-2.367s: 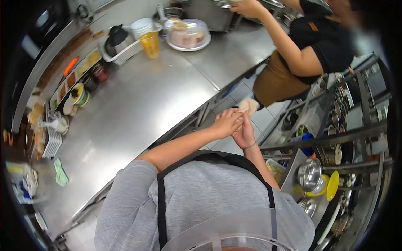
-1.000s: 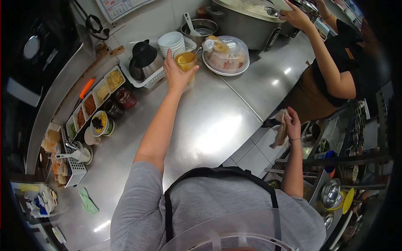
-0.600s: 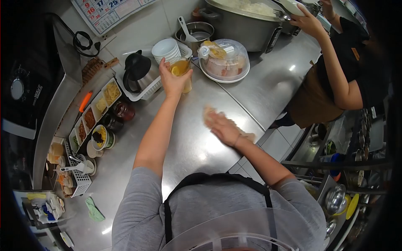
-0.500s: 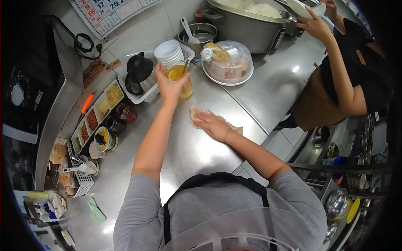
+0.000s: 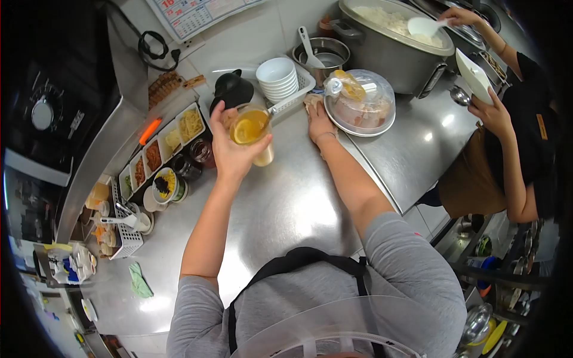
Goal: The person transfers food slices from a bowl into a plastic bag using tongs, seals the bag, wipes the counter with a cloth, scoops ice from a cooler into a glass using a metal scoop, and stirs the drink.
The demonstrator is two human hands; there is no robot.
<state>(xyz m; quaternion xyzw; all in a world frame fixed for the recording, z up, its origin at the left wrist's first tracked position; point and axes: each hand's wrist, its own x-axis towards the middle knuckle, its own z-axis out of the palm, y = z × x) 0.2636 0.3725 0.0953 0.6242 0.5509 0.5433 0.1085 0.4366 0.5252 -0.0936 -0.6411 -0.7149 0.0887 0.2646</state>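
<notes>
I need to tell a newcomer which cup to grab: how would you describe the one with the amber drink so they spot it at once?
Start at the big rice cooker at the back of the steel counter, then move left past the domed plate cover and the stack of white bowls. The clear cup is lifted in the person's left hand. It alone holds amber liquid with a lemon slice floating on top.

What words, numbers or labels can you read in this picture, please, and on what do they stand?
"16": a red number on the wall calendar; its other numbers are cut off or too small to read.
Orange badge on the co-worker's black shirt: too blurred to read.
Black appliance with a dial: no readable marking.
</notes>
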